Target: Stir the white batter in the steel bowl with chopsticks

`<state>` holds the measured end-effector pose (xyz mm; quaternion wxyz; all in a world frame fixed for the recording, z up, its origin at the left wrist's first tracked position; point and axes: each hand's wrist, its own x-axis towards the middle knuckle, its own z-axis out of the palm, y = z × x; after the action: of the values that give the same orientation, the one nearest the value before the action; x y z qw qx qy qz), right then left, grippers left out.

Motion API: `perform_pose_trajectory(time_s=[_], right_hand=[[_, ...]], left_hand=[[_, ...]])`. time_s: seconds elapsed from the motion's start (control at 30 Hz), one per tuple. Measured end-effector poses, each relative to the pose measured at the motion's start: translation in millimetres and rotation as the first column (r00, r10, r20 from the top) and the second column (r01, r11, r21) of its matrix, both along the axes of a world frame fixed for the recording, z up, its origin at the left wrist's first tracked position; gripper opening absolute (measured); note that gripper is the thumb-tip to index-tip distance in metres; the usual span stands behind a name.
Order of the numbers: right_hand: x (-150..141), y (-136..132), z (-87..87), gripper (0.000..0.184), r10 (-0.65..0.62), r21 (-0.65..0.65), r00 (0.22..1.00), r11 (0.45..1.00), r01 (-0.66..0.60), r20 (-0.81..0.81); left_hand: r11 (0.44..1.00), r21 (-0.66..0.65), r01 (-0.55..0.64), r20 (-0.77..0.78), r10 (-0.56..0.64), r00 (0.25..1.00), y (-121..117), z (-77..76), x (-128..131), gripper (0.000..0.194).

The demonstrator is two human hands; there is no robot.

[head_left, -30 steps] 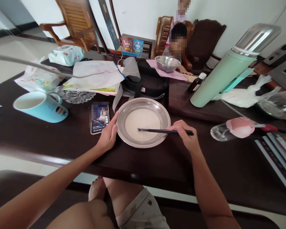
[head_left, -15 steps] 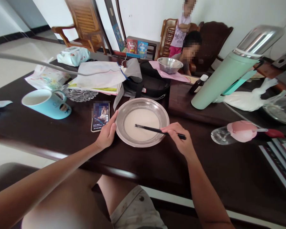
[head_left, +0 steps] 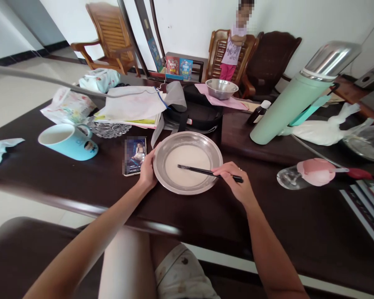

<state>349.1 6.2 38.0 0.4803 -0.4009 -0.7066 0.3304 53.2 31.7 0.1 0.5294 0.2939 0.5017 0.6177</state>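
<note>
A wide, shallow metal bowl (head_left: pixel 161 174) stands on the dark table near its front edge. Whitish liquid (head_left: pixel 188 155), smooth on top, covers its bottom. My left hand (head_left: pixel 148 169) is closed on the bowl's left side, with its fingers partly hidden behind and below the rim. My right hand (head_left: pixel 236 182) pinches a pair of black chopsticks (head_left: pixel 199 170) over the bowl's right rim. Their tips reach into the liquid near the middle. A phone (head_left: pixel 135 155) with its screen lit lies just left of my left hand.
A light blue mug (head_left: pixel 70 143) stands at left. Behind the bowl are a black bag (head_left: pixel 202 114) and a small metal bowl (head_left: pixel 222 89). To the right are a green thermos (head_left: pixel 289 106), a pink-lidded bottle (head_left: pixel 316 171) and books (head_left: pixel 366 211). A person (head_left: pixel 232 54) stands beyond the table.
My left hand has shifted further around the bowl's side. The chopsticks have swung to a steeper slant, tips slightly left. A second person behind the table has gone out of sight.
</note>
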Motion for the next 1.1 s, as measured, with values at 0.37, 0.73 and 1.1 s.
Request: perform_pose_trajectory(time_s=[0.37, 0.73, 1.1], right_hand=[[6.8, 1.3, -4.4, 0.034, -0.072, -0.057, 0.994, 0.996, 0.068, -0.084], [10.0, 2.8, -7.9, 0.033, -0.018, 0.012, 0.994, 1.0, 0.019, -0.111], [16.4, 7.3, -12.7, 0.036, -0.087, -0.002, 0.979, 0.996, 0.088, -0.183]], left_hand=[[0.95, -0.096, 0.298, 0.444, -0.227, 0.867, 56.6, 20.6, -2.5, 0.064], [0.956, -0.074, 0.283, 0.493, -0.211, 0.844, 56.7, 17.1, -1.9, 0.066], [0.956, -0.123, 0.266, 0.52, -0.166, 0.838, 64.1, 7.1, -5.3, 0.03]])
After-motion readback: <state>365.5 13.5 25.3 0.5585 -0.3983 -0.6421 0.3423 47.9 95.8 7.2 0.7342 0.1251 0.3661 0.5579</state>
